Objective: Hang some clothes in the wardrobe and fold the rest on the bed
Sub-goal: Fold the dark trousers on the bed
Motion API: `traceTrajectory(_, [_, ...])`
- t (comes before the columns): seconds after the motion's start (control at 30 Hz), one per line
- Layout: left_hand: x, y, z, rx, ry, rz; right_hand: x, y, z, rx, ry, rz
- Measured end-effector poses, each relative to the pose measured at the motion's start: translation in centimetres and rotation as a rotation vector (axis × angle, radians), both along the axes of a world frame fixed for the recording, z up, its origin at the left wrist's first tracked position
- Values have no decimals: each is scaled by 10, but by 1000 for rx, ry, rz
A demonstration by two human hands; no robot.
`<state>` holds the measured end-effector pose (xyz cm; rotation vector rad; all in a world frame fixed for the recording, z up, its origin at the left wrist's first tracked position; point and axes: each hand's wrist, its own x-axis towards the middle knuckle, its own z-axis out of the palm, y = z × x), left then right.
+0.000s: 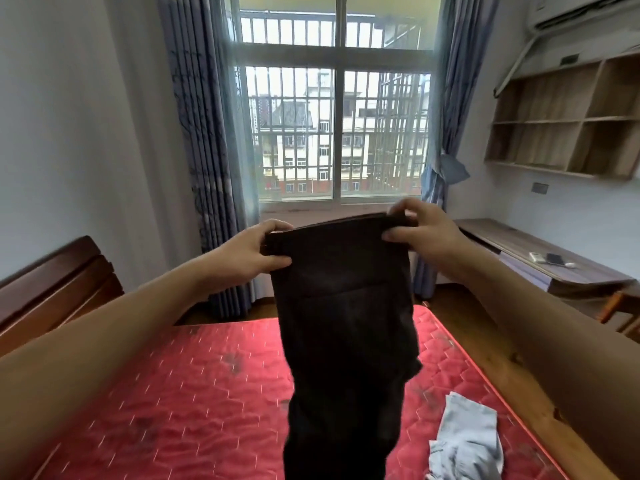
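the bed is a bare red quilted mattress (pixel 180 393) with one dark wooden headboard (pixel 52 292) at its left, standing before a tall barred window (pixel 336 126) with two blue-grey pleated curtains (pixel 204 150), one on each side. on the right wall hangs one open wooden shelf unit (pixel 568 123) with a white air conditioner (pixel 581 8) above it. below runs one long wooden desk (pixel 540 251), where a dark flat phone (pixel 555 259) lies just beside a small white device (pixel 536 257). i count two garments. one pair of dark brown trousers (pixel 346 323) hangs in the air over the mattress, waistband uppermost. the left hand (pixel 256 251) grasps the waistband's left end and the right hand (pixel 422 230) pinches its right end, thumbs on the near face. one pale blue-grey garment (pixel 467 441) lies crumpled on the mattress near its right edge.
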<state>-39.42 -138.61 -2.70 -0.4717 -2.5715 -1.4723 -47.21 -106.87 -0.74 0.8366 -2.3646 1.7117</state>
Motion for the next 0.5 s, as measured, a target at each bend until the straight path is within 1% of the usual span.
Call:
traceTrajectory(0.03, [-1, -3, 3, 5, 10, 6, 2, -5, 1, -109, -40, 29])
traceTrajectory(0.07, [-3, -5, 7, 37, 14, 10, 4, -9, 1, -161, -77, 57])
traceTrajectory(0.13, [-5, -9, 16, 79, 2, 24, 6, -14, -3, -137, -86, 92])
traceTrajectory(0.17, [-6, -11, 22, 27, 0, 41, 6, -16, -5, -124, -73, 104])
traceTrajectory(0.27, [-8, -10, 48, -373, 39, 83, 5, -29, -2, -174, -51, 123])
traceTrajectory(0.3, [-9, -3, 59, -458, 54, 72, 3, -36, 1, -188, -43, 127])
traceTrajectory(0.43, [-23, 40, 93, -677, 165, 33, 4, -60, 8, -188, 43, 144])
traceTrajectory(0.5, [-32, 54, 96, -743, 227, 10, 1, -62, 3, -223, 63, 123])
